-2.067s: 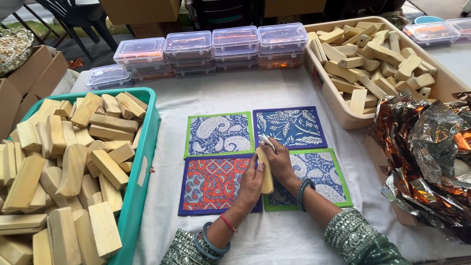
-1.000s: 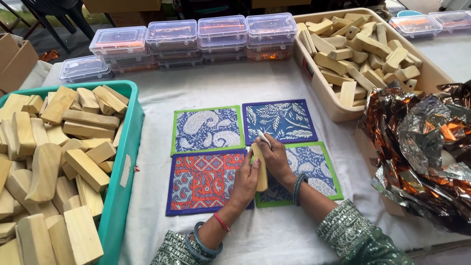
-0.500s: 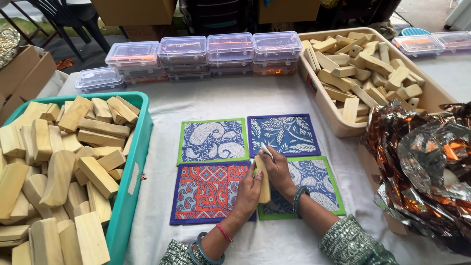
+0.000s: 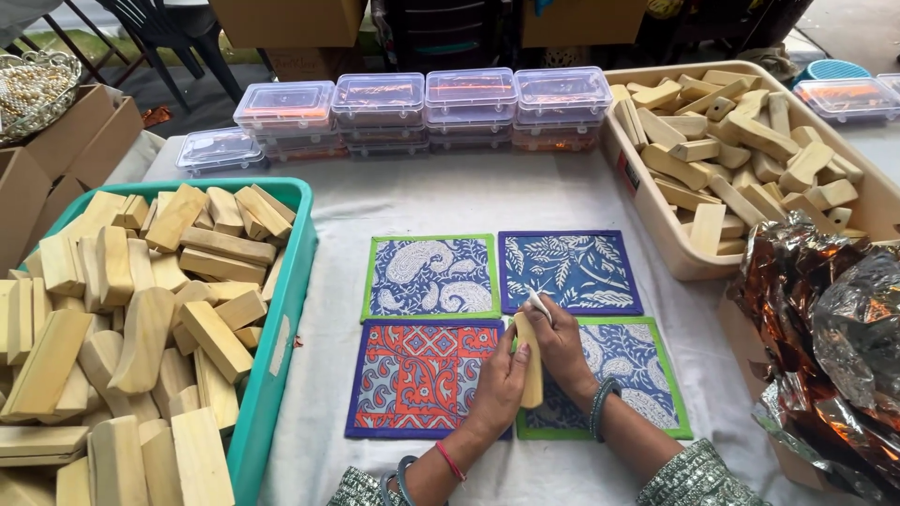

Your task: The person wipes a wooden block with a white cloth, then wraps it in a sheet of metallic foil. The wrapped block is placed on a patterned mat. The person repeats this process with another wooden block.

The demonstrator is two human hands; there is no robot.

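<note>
Nothing much has moved since half a second ago: both hands stay on the same small wooden block [image 4: 532, 370], and it still stands on end over the four printed cloth mats [image 4: 427, 276] in the middle of the surface [image 4: 469, 201]. The left hand [image 4: 500, 382] has its fingers pressed flat against the block's side. The right hand [image 4: 562, 342] curls round the other side, and its fingers pinch a little white piece [image 4: 538, 302] at the top of the block.

The block looks hard, stiff and light, like the many pale blocks in the green crate [image 4: 281, 328] and the tan tub [image 4: 656, 234]. It should not bend or break. Its smooth sides could slip, so holding it by the two long sides seems best
</note>
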